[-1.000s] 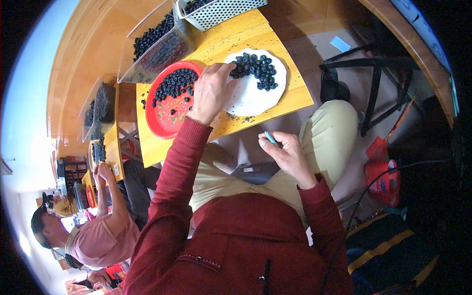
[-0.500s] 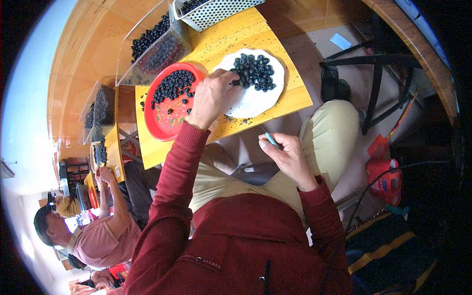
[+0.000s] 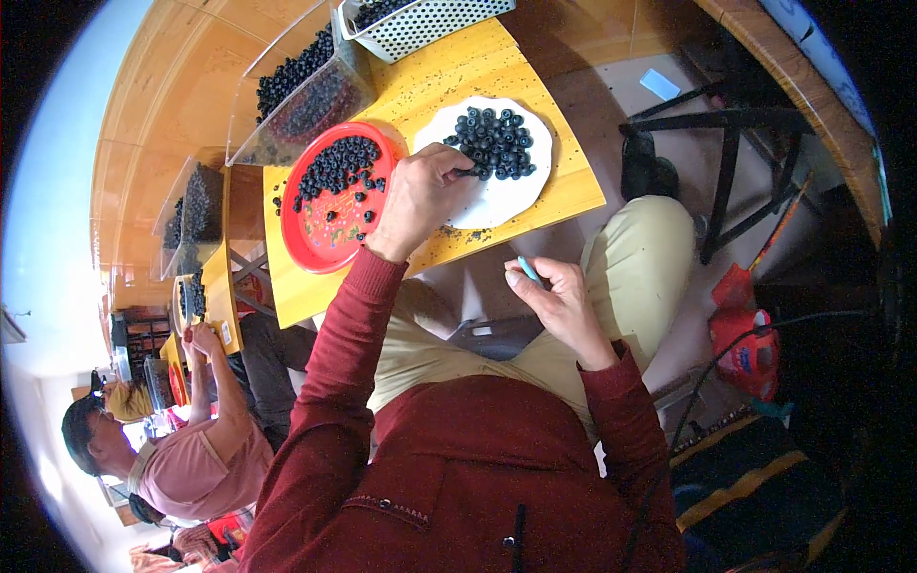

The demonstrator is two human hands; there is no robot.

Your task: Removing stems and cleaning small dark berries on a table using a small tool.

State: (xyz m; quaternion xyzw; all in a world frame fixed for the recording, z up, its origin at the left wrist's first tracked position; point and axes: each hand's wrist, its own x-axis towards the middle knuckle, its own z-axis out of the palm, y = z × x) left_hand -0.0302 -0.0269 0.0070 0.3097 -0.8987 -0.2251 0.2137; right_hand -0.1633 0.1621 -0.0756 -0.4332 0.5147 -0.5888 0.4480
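My left hand (image 3: 420,201) reaches over the near-left rim of a white scalloped plate (image 3: 497,205). Its fingers are pinched together at a black bead-like piece, at the edge of a pile of black round bead-like pieces (image 3: 497,143) with pale centres. Left of the plate, partly behind my hand, is a red round tray (image 3: 298,234) with a patterned bottom and more such pieces, mostly toward its far side. My right hand (image 3: 559,301) is held above my lap, below the table edge, closed around a slim tool with a light-blue handle (image 3: 528,270); its tip is hard to make out.
Dark crumbs lie scattered on the yellow wooden table (image 3: 439,95). Behind stand a clear bin (image 3: 315,105) of black pieces and a white perforated basket (image 3: 420,36). A co-worker (image 3: 191,458) handles similar pieces at the left. A black-framed stool (image 3: 731,172) and red bag (image 3: 745,353) are at right.
My left hand has shifted slightly right and nearer, its fingertips now lower beside the pile. My right hand with the tool stays almost in place.
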